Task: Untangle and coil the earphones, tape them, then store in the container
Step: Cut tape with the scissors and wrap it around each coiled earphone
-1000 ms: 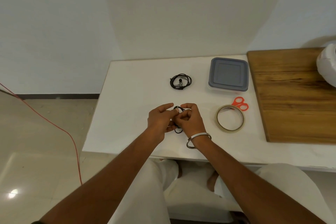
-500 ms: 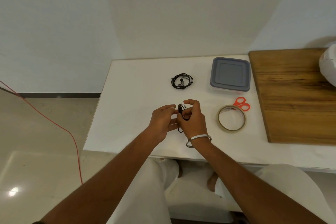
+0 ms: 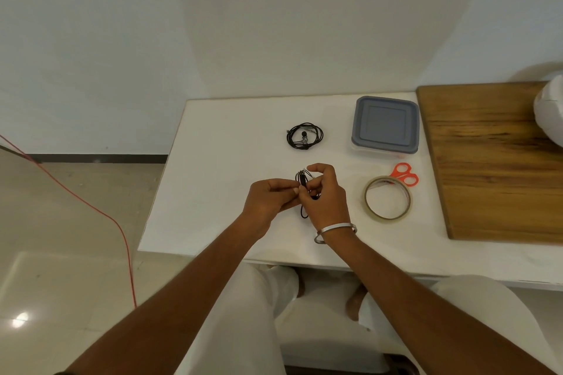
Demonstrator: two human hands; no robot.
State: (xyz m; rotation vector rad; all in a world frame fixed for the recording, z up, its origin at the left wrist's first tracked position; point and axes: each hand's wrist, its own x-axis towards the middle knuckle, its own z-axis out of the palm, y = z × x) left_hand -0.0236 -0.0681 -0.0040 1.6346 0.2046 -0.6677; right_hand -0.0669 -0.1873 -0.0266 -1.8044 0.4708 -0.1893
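Two hands together above white table (image 3: 213, 161), left hand (image 3: 268, 201) and right hand (image 3: 326, 201) both pinching black earphones (image 3: 303, 179) just left of tape roll (image 3: 387, 197), second coiled earphone set (image 3: 304, 135) behind, lidded grey container (image 3: 385, 125) beyond tape roll, orange scissors (image 3: 405, 173) touching it

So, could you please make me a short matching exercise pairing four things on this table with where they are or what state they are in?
Things:
1. container
2. tape roll
3. scissors
4. coiled earphones

Places or states:
a. lying alone on the table, beyond the hands
b. shut with a grey lid
c. orange handles showing behind the roll
d. flat on the table, right of the right hand

Pairs: 1-b, 2-d, 3-c, 4-a
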